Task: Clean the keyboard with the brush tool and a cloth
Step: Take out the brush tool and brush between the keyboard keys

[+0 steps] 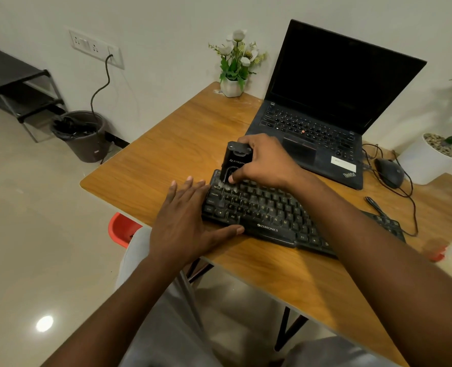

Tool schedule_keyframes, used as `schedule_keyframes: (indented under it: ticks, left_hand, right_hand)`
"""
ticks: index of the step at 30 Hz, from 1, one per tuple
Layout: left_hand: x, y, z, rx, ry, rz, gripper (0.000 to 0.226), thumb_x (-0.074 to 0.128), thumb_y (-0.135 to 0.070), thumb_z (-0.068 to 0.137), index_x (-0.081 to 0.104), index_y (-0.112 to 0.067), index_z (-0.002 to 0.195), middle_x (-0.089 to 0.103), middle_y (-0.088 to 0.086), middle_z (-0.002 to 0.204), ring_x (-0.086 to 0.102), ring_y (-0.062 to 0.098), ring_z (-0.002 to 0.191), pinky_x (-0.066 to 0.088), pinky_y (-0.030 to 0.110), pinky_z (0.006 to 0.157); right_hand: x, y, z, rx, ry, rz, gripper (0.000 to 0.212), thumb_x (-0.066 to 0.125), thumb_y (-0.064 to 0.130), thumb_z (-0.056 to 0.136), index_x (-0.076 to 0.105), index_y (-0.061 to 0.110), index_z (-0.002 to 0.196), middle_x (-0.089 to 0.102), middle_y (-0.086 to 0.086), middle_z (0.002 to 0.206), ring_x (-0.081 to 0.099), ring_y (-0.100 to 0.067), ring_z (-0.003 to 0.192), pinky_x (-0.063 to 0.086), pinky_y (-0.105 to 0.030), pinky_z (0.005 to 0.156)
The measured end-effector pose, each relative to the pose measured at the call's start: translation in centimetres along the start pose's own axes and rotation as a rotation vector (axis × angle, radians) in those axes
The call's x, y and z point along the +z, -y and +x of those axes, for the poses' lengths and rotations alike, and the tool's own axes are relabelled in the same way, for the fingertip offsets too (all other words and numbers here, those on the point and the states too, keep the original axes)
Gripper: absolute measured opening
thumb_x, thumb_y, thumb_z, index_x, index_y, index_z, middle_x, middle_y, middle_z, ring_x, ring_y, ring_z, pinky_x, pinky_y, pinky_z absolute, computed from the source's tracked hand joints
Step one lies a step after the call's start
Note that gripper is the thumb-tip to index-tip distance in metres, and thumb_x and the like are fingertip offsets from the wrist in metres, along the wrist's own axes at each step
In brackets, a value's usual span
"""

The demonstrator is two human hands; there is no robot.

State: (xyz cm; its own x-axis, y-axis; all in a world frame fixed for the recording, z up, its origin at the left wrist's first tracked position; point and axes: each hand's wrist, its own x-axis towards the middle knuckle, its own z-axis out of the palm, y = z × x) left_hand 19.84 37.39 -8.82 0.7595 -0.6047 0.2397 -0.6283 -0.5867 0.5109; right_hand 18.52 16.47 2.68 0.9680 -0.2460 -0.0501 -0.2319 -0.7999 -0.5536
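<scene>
keyboard point(272, 215) lay mid-frame on tabletop point(166, 154). right hand point(262, 162) gripped brush tool point(234, 161), bristles on upper-left keys. left hand point(185, 221) spread flat, steadying the left edge. brushing apparently early; cloth wipe not done, no cloth identifiable.

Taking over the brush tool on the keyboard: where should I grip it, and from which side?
Grip the brush tool by its upright black body, above the bristles, coming from the right as the right hand does; the left hand braces the keyboard on the left.
</scene>
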Motion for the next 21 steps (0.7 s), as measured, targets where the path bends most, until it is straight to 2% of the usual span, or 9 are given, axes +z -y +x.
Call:
schedule_keyframes:
  ticks: [4, 7, 11, 14, 15, 18, 21]
  left_hand:
    - [-0.1, 0.0, -0.1, 0.001, -0.008, -0.002, 0.120, 0.046, -0.105, 0.070, 0.041, -0.023, 0.158, 0.041, -0.003, 0.167, 0.018, 0.012, 0.162, 0.004, 0.043, 0.134]
    - [-0.1, -0.1, -0.1, -0.001, -0.008, 0.004, 0.120, 0.046, -0.104, 0.070, 0.041, -0.023, 0.158, 0.042, -0.003, 0.167, 0.019, 0.012, 0.161, 0.004, 0.043, 0.134]
    - [-0.1, 0.0, -0.1, -0.003, -0.010, 0.001, 0.119, 0.047, -0.104, 0.071, 0.041, -0.023, 0.158, 0.042, -0.003, 0.167, 0.018, 0.011, 0.161, 0.004, 0.043, 0.134]
    - [0.1, 0.1, 0.0, 0.001, -0.014, 0.006, 0.119, 0.046, -0.104, 0.071, 0.042, -0.023, 0.158, 0.043, -0.003, 0.166, 0.019, 0.011, 0.161, 0.006, 0.043, 0.134]
    - [0.1, 0.1, 0.0, 0.001, -0.013, 0.004, 0.119, 0.046, -0.104, 0.071, 0.042, -0.022, 0.157, 0.043, -0.003, 0.166, 0.019, 0.011, 0.161, 0.006, 0.043, 0.134]
    - [0.0, 0.0, 0.0, 0.001, -0.013, 0.004, 0.119, 0.047, -0.104, 0.071, 0.043, -0.022, 0.157, 0.043, -0.004, 0.166, 0.019, 0.011, 0.161, 0.005, 0.043, 0.134]
    - [-0.1, 0.0, 0.0, 0.003, -0.016, -0.005, 0.118, 0.050, -0.103, 0.071, 0.042, -0.024, 0.158, 0.043, -0.004, 0.166, 0.020, 0.011, 0.161, 0.004, 0.042, 0.134]
  right_hand:
    - [0.7, 0.3, 0.7, -0.015, -0.099, -0.068, 0.036, 0.095, 0.018, 0.068, 0.067, 0.022, 0.091, 0.069, 0.005, 0.084, 0.067, -0.010, 0.077, 0.050, -0.028, 0.059]
    - [1.1, 0.6, 0.7, -0.035, -0.117, -0.081, 0.035, 0.093, 0.016, 0.069, 0.069, 0.019, 0.093, 0.071, 0.002, 0.085, 0.068, -0.013, 0.077, 0.057, -0.034, 0.063]
    - [0.6, 0.7, 0.5, -0.018, 0.003, -0.011, 0.038, 0.098, 0.019, 0.065, 0.071, 0.018, 0.092, 0.076, 0.000, 0.090, 0.074, -0.020, 0.086, 0.063, -0.046, 0.079]
    - [0.1, 0.7, 0.4, -0.017, 0.158, 0.086, 0.039, 0.099, 0.018, 0.066, 0.074, 0.019, 0.096, 0.080, -0.001, 0.094, 0.077, -0.018, 0.090, 0.064, -0.045, 0.086]
    - [0.1, 0.8, 0.4, -0.020, 0.163, 0.076, 0.039, 0.099, 0.018, 0.066, 0.074, 0.018, 0.097, 0.079, -0.001, 0.094, 0.077, -0.018, 0.091, 0.064, -0.044, 0.085]
    - [0.3, 1.0, 1.0, -0.026, 0.056, -0.028, 0.040, 0.099, 0.020, 0.067, 0.071, 0.019, 0.095, 0.076, 0.001, 0.094, 0.074, -0.019, 0.091, 0.060, -0.037, 0.077]
    - [0.9, 0.9, 1.6, -0.013, -0.062, -0.050, 0.037, 0.096, 0.018, 0.068, 0.069, 0.019, 0.093, 0.073, 0.002, 0.089, 0.071, -0.017, 0.084, 0.060, -0.038, 0.070]
